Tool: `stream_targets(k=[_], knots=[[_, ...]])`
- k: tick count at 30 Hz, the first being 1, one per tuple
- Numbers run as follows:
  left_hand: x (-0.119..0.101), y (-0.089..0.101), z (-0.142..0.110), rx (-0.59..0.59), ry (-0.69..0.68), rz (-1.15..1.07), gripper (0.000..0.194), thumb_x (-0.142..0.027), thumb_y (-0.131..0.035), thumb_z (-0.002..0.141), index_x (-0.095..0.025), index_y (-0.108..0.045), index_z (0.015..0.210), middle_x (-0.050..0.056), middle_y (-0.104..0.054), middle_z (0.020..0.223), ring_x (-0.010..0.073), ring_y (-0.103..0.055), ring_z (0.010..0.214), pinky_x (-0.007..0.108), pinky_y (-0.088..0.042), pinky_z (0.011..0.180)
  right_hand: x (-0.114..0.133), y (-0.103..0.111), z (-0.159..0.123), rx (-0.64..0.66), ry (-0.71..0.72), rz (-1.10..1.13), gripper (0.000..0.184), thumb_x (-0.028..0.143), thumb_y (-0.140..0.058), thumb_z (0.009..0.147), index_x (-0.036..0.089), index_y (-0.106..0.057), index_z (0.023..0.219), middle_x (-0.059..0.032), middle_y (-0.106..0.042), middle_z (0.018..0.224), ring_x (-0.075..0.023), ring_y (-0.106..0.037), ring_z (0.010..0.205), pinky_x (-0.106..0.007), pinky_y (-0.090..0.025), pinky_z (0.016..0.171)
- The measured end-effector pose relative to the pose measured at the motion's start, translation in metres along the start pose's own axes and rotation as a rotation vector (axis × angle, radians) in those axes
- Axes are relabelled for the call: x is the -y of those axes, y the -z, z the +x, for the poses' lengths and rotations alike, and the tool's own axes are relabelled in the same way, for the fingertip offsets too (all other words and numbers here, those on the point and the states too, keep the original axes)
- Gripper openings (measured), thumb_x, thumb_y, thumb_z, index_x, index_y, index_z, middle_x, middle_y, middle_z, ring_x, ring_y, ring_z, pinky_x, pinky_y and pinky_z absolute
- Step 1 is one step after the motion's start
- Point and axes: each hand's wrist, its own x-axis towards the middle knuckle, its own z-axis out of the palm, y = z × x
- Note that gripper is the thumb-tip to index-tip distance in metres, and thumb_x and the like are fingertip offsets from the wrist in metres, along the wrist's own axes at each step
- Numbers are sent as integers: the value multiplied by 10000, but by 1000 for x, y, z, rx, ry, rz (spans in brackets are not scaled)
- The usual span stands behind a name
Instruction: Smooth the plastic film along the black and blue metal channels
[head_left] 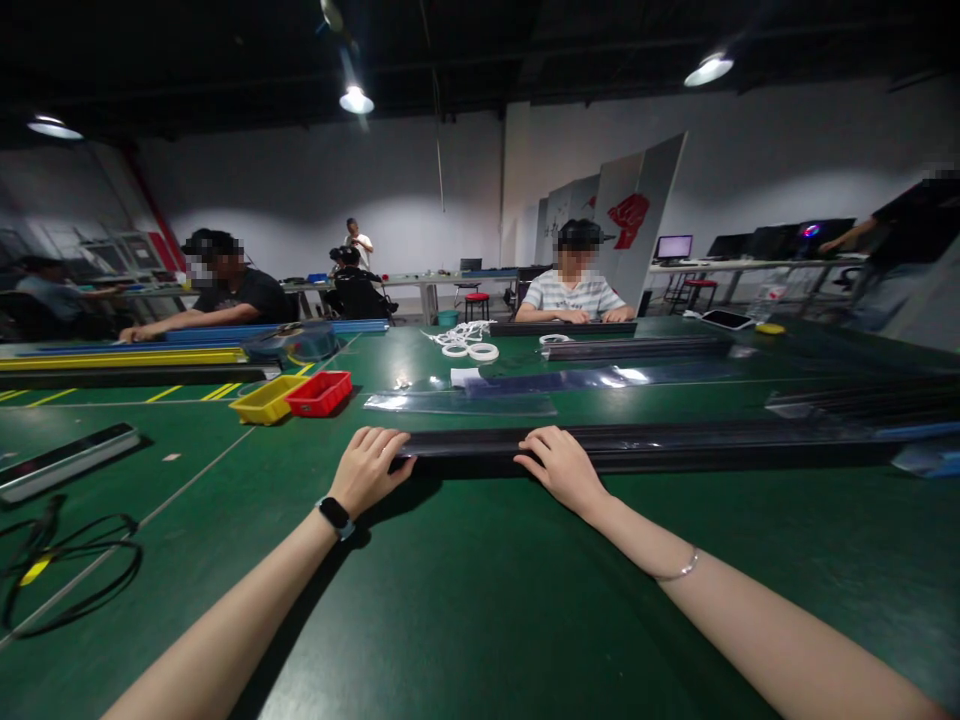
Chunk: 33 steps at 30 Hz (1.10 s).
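Black strips point(675, 448) of unclear number, partly behind the fingers point(385, 440)

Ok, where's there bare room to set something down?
The green tabletop is bare between your left forearm and right forearm, nearer than the long black strips, and right of the right forearm. Beyond the strips, clear plastic sheets and white rings crowd it.

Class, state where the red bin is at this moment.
In the head view, the red bin is left of centre on the green table, immediately right of the yellow bin and beyond the left hand.
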Motion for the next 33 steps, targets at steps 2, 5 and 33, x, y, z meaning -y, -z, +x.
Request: stream_targets(k=[2,5,33], knots=[[-14,-3,7,6,-47,-17,294,-319,-428,760,-183,-509,1007,63,-523,984,162,-459,927,350,-316,849,0,1,0,2,-8,-1,287,391,-358,806,174,-529,886,-58,-506,911,-148,-432,880,-284,-320,720],[-27,-4,10,68,-115,-52,287,-298,-410,774,-207,-496,1033,41,-504,1049,163,-441,971,348,-307,862,1,2,0,-1,-27,3,290,393,-355,806,175,-530,884,-60,-507,913,-153,-434,882,-288,-321,722],[-16,-10,-3,93,183,39,335,-464,-371,765,-165,-521,793,57,-514,758,147,-452,791,256,-342,699,4,1,-6,-45,-137,9,303,426,-375,785,164,-516,844,-72,-474,956,-161,-427,899,-291,-350,748]])
